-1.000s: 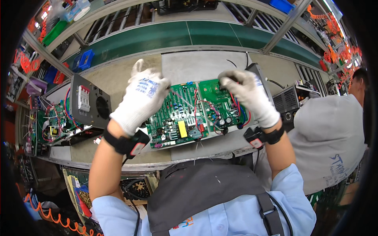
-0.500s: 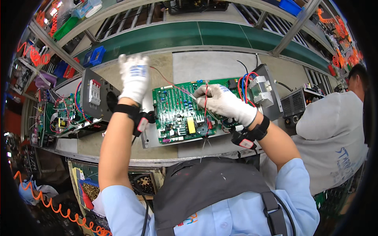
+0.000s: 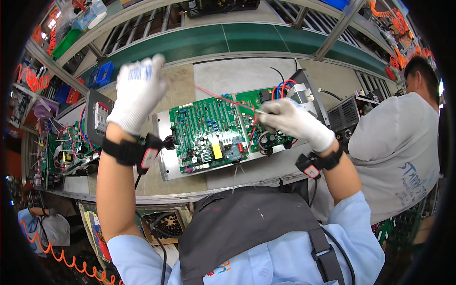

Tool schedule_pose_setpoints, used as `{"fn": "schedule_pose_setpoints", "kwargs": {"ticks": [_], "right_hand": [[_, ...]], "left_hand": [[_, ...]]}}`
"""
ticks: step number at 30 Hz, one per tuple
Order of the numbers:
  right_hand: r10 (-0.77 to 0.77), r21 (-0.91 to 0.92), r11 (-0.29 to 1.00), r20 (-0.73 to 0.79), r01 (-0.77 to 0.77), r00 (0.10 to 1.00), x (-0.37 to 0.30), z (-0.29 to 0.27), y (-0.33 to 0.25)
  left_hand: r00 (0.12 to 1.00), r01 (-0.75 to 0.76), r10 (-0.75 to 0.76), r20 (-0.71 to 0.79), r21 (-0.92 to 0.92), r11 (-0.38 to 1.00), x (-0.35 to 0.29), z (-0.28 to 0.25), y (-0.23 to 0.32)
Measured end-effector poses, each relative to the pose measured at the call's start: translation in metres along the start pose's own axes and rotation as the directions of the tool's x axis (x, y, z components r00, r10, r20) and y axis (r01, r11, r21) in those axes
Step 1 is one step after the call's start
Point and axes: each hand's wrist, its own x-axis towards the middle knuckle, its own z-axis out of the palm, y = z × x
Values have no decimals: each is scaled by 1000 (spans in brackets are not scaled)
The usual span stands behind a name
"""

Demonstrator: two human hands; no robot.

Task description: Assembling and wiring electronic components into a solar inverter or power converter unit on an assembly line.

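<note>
My right hand (image 3: 294, 121), in a white glove, is closed with its fingertips pinched on thin red wires (image 3: 228, 100) above the right part of a green circuit board (image 3: 202, 126). The wires stretch leftward, their far end smeared by motion. My left hand (image 3: 137, 92), also gloved, is raised beyond the board's left end; its fingers are partly hidden and blurred, and I cannot make out whether they hold anything. The board carries a yellow transformer (image 3: 216, 150) and lies on a metal chassis plate (image 3: 164, 137). A grey panel with a terminal block (image 3: 300, 95) stands at its right end.
Another chassis (image 3: 97, 118) with boards and wires stands at the left. A co-worker in a grey shirt (image 3: 389, 147) sits close on the right, beside a dark metal unit (image 3: 344, 116). A metal rail and green conveyor belt (image 3: 251, 38) run behind; a parts box (image 3: 164, 223) lies in front.
My left hand has moved leftward and a little nearer. The right hand has shifted right, still pinching the wires, which now stretch across the board's far side. The whole view has shifted slightly.
</note>
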Motion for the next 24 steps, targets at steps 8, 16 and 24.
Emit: {"fn": "schedule_pose_setpoints", "kwargs": {"ticks": [8,16,24], "right_hand": [[-203,832,187,-488,523,849,-38,-46,16],[-343,702,399,-482,590,806,-21,-43,-114],[-274,534,680,-450,503,850,-45,-52,-130]], "left_hand": [[935,34,90,343,-339,940,-50,-14,20],[938,-345,229,-260,-653,674,-39,-29,94],[865,-353,483,136,-518,779,-58,-1,125]]}}
